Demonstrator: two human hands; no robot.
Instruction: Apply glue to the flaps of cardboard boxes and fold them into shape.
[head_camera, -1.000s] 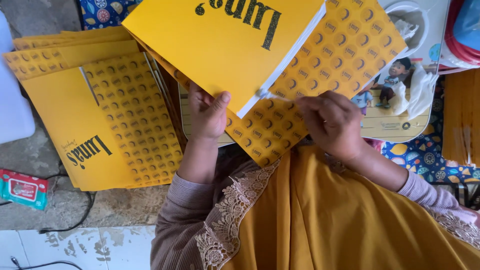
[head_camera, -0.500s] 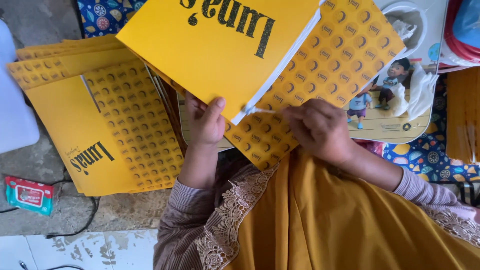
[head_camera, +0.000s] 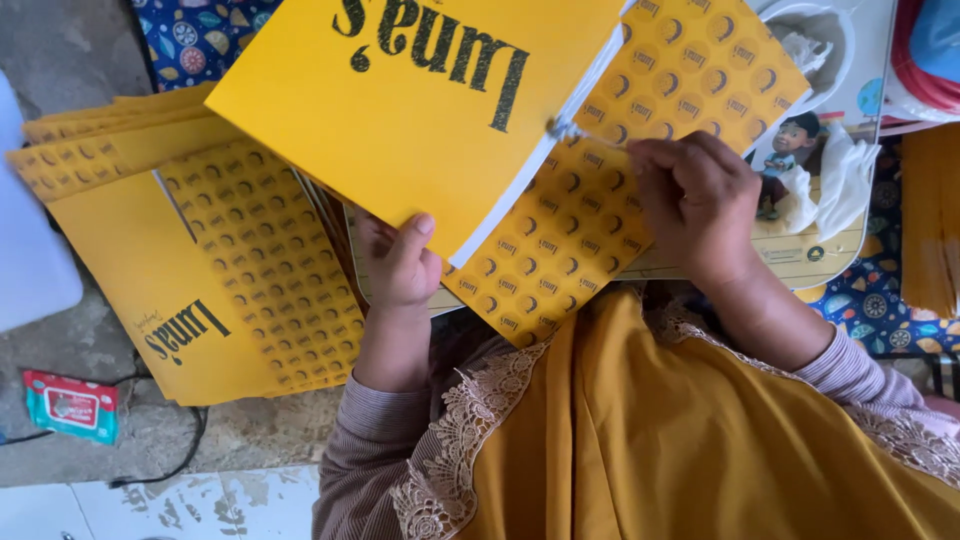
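Observation:
A flat yellow paper bag (head_camera: 420, 110) with dark lettering and a patterned side panel (head_camera: 660, 150) is held up in front of me. My left hand (head_camera: 400, 265) grips its lower edge, thumb on the front face. My right hand (head_camera: 695, 205) pinches a thin whitish strip (head_camera: 575, 132) at the bag's white edge, against the patterned panel. A mustard garment with lace trim (head_camera: 650, 440) covers my lap below.
A stack of the same flat yellow bags (head_camera: 200, 280) lies to the left on the grey floor. A small red and teal packet (head_camera: 70, 405) sits at lower left. A cartoon-printed tray (head_camera: 810, 190) lies under the bag at right.
My right hand has risen along the bag's white edge, pulling the thin strip with it. The bag has tilted slightly. My left hand keeps its grip.

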